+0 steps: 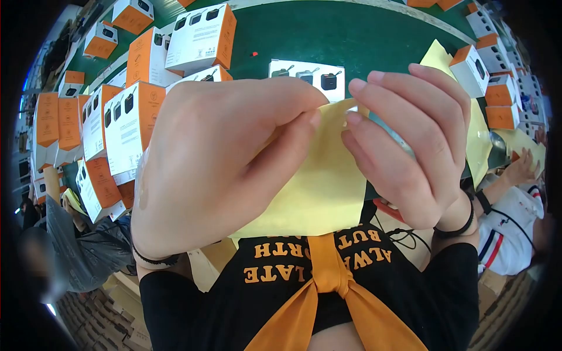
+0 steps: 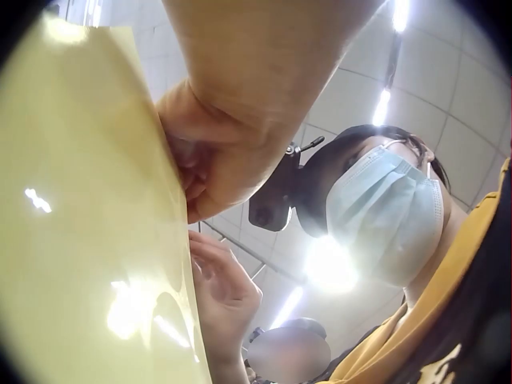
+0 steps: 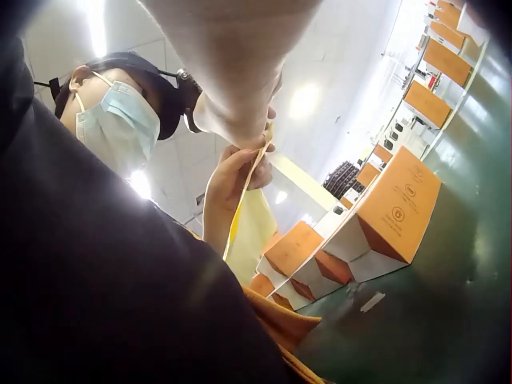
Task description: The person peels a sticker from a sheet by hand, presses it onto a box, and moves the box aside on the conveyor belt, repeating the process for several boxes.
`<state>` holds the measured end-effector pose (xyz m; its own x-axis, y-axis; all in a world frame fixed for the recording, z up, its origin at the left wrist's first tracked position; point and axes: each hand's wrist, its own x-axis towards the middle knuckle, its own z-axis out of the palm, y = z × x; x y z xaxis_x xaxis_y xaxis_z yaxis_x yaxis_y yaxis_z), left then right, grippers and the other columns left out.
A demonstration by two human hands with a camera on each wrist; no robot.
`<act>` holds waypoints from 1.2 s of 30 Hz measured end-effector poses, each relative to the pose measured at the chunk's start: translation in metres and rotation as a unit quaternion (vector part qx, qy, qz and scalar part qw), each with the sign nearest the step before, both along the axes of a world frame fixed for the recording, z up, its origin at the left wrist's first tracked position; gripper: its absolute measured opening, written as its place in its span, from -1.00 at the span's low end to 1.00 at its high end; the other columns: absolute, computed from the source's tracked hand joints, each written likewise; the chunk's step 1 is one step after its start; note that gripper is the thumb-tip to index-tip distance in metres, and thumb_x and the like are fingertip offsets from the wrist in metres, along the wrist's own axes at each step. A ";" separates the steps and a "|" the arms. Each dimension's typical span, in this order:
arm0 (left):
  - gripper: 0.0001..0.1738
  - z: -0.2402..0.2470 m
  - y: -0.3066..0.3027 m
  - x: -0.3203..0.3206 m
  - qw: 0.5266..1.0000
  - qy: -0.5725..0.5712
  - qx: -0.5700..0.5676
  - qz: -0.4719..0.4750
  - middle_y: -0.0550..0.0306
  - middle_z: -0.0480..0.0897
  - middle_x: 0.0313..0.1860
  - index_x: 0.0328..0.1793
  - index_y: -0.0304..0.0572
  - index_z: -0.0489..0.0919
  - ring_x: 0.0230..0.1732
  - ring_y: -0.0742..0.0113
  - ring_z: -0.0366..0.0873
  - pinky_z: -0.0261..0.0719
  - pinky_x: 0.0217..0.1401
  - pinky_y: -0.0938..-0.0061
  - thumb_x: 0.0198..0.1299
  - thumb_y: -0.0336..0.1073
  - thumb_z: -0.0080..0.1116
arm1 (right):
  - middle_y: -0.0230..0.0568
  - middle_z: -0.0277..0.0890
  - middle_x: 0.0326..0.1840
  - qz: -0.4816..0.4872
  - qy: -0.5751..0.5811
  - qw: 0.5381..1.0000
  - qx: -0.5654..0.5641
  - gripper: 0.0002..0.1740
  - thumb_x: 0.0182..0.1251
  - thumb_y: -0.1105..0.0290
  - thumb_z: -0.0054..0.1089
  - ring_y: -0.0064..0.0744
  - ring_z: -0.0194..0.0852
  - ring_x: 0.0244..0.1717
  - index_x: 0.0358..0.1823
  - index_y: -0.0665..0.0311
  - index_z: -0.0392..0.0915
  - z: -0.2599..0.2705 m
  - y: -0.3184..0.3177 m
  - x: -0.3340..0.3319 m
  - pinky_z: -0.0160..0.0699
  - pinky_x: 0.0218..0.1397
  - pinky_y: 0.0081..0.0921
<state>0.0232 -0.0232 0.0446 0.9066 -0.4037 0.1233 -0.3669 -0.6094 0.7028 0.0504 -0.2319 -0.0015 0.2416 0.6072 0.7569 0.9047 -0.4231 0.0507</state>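
Observation:
A glossy yellow sheet [image 1: 316,199] hangs upright in front of the person's chest. Thumb and forefinger of my left hand [image 1: 205,158] pinch its upper edge in the head view. My right hand [image 1: 415,146] has its fingers curled at the sheet's top right corner, with fingertips right at the edge and a pale bluish patch showing between the fingers. Light reflects off the sheet [image 2: 88,208] in the left wrist view, where both hands meet its edge. Seen nearly edge-on, the sheet [image 3: 256,224] also appears in the right wrist view.
White-and-orange boxes [image 1: 126,128] stand stacked at the left of the green table [image 1: 328,35]. A printed white box [image 1: 307,73] lies behind the hands. More boxes [image 1: 500,88] and yellow sheets [image 1: 477,140] are at the right. Other people sit on both sides.

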 end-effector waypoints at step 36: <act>-0.64 -0.119 0.011 0.073 0.995 0.006 0.086 0.043 0.00 0.64 -0.38 -0.17 -0.23 0.64 -0.42 0.16 0.54 0.44 -0.33 0.35 0.07 -0.10 0.31 | -0.44 0.50 -0.46 0.067 0.692 0.707 -0.132 -0.89 0.20 0.45 0.24 -0.75 0.40 -0.41 -0.34 0.32 0.51 -0.063 0.019 0.135 0.36 -0.31 -0.77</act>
<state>0.0962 -0.0120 -0.0748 0.9394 -0.3393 0.0480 -0.3008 -0.7493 0.5899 0.1859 -0.2133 -0.0647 0.5675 0.7703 -0.2908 0.1970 -0.4699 -0.8604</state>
